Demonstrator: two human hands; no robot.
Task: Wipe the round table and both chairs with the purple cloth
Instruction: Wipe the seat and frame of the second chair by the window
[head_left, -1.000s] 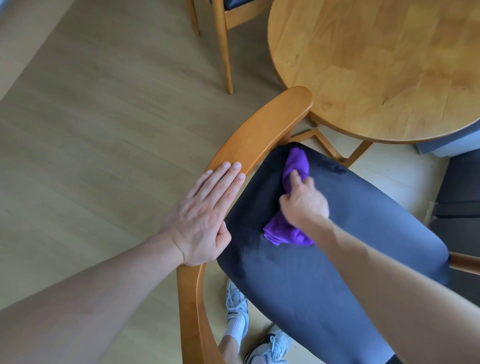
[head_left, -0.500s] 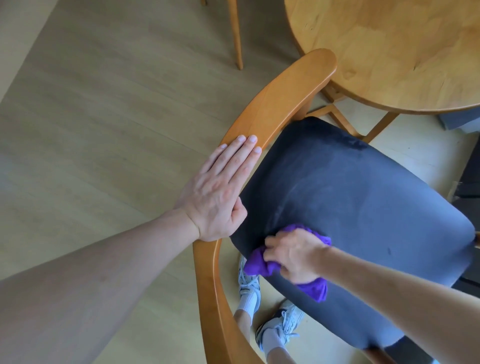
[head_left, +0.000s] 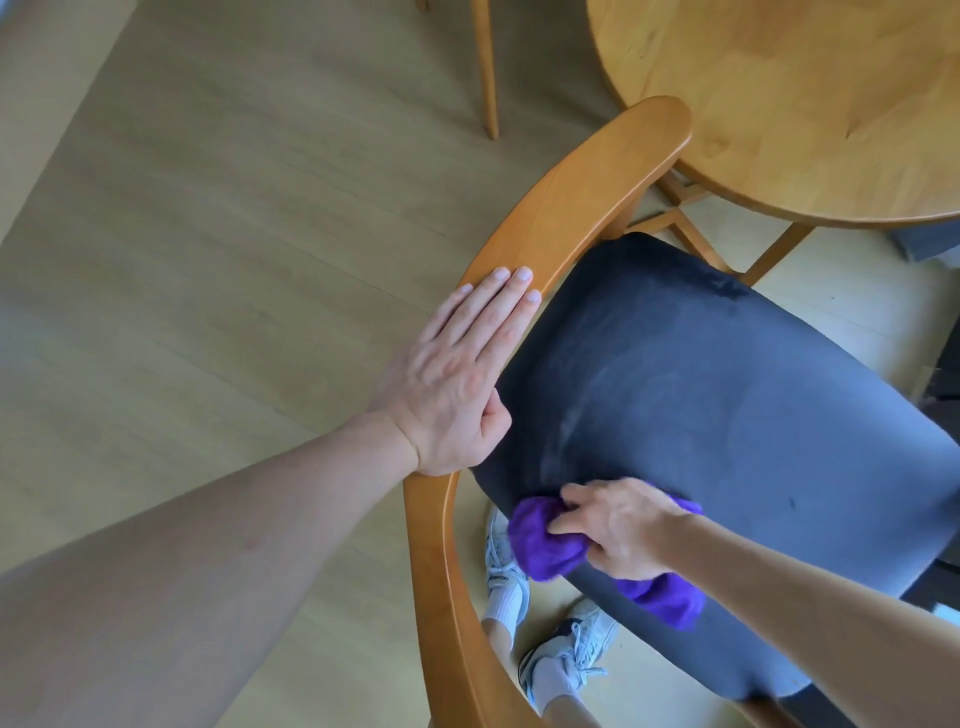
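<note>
A wooden chair with a curved backrest (head_left: 571, 208) and a dark padded seat (head_left: 727, 415) fills the middle of the head view. My left hand (head_left: 457, 379) lies flat on the backrest rail, fingers straight. My right hand (head_left: 618, 530) grips the bunched purple cloth (head_left: 540, 545) at the near left edge of the seat. Faint wipe streaks show on the seat. The round wooden table (head_left: 805, 104) stands at the top right, just beyond the chair.
One leg of a second wooden chair (head_left: 485, 67) shows at the top. My feet in white trainers (head_left: 571, 654) stand under the chair's backrest. Light wood floor (head_left: 208, 260) spreads to the left. Dark furniture edges the right side.
My right hand has dragged the cloth from the far corner of the seat down to its near left edge. My left hand has stayed flat on the backrest.
</note>
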